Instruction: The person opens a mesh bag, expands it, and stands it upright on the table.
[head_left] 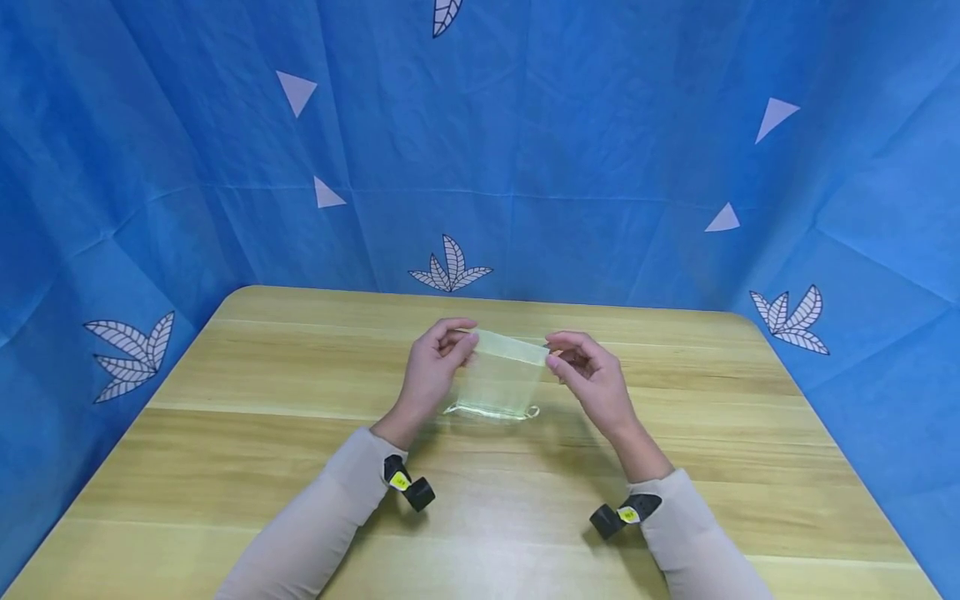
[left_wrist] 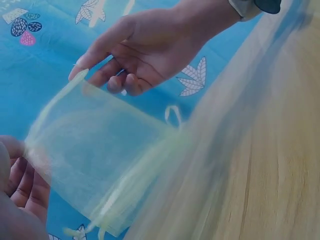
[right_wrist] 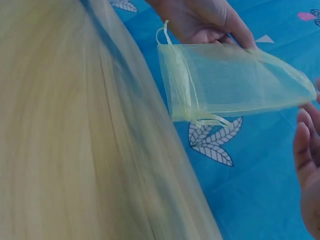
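A pale yellow, see-through organza drawstring bag (head_left: 501, 375) hangs between the two hands above the table. My left hand (head_left: 433, 367) pinches one upper corner between thumb and fingers. At the opposite upper corner, my right hand (head_left: 594, 382) pinches the edge the same way. The end with the gathered ribbon (head_left: 491, 412) hangs lowest, and small ribbon loops stick out at both its sides. In the right wrist view the bag (right_wrist: 225, 77) looks flat, and nothing can be seen inside it.
A wooden table (head_left: 300, 492) with light grain lies under the hands. Blue cloth (head_left: 525, 125) printed with leaves and triangles stands around its back and sides. Each sleeved wrist carries a small black camera (head_left: 418, 493).
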